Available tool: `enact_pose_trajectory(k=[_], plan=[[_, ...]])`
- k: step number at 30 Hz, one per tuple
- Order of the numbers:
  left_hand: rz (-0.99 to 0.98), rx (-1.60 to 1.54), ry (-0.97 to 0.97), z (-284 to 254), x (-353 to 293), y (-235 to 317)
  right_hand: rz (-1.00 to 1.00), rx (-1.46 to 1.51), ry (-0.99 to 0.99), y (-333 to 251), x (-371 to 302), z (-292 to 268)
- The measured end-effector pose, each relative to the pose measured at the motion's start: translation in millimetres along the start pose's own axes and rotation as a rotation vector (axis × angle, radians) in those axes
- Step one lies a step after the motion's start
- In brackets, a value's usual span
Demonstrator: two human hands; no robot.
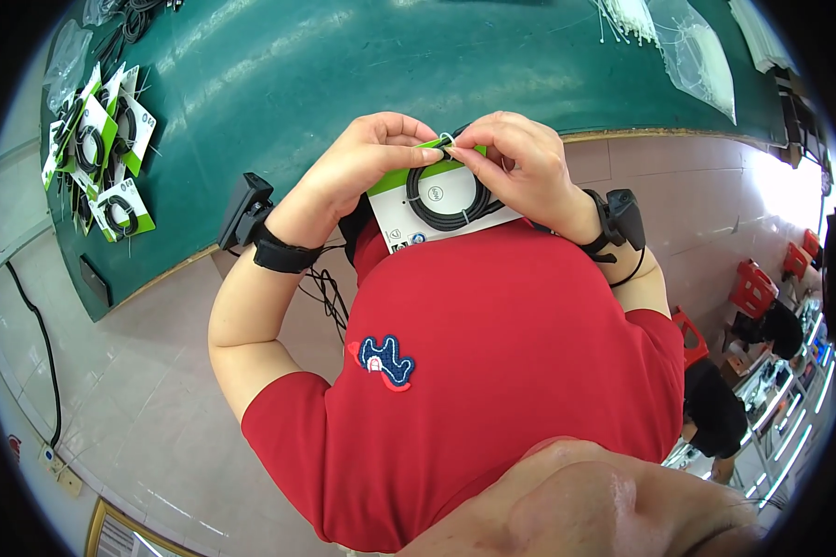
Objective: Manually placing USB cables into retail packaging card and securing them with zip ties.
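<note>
In front of my red shirt, a white and green backing card (401, 214) carries a coiled black cable (479, 197). A small loop of white cable tie (448, 138) stands at the card's top edge, around the cable. My left hand (373, 151) is closed, with thumb and forefinger pinching beside the loop at the card's top. From the other side, my right hand (520, 156) pinches the tie between thumb and forefinger. The fingertips almost meet there, and they partly cover the tie and the upper part of the card.
On the green table (344, 70), a pile of carded black cables (97, 139) lies at the left. White cable ties (628, 19) and a clear bag of ties (697, 60) lie at the far right. Dark cables (132, 20) sit at the far left. Red chairs (754, 288) stand behind, right.
</note>
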State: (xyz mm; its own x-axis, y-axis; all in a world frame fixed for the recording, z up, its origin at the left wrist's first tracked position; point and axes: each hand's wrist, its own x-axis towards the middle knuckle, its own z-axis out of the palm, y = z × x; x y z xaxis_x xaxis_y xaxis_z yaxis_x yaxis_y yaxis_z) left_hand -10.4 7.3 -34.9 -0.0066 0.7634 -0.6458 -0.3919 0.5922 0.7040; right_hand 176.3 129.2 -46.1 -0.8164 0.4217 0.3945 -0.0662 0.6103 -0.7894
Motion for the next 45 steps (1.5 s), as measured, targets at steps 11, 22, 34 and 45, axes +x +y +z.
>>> enact_pose_trajectory(k=[11, 22, 34, 45], plan=[[0.047, -0.024, 0.01, -1.1, -1.1, -3.8, -0.154, -0.055, 0.039, 1.1, 0.3, 1.8], [0.064, -0.026, 0.062, 1.7, -1.2, -2.3, -0.2, -0.102, 0.088, 2.1, -1.2, 5.4], [0.08, -0.053, 0.077, 1.8, -1.4, -2.1, -0.106, -0.093, 0.05, -1.1, 0.6, 1.7], [0.079, -0.063, 0.061, 2.9, -4.8, 2.1, -0.119, -0.141, -0.051, -4.3, 5.0, -2.1]])
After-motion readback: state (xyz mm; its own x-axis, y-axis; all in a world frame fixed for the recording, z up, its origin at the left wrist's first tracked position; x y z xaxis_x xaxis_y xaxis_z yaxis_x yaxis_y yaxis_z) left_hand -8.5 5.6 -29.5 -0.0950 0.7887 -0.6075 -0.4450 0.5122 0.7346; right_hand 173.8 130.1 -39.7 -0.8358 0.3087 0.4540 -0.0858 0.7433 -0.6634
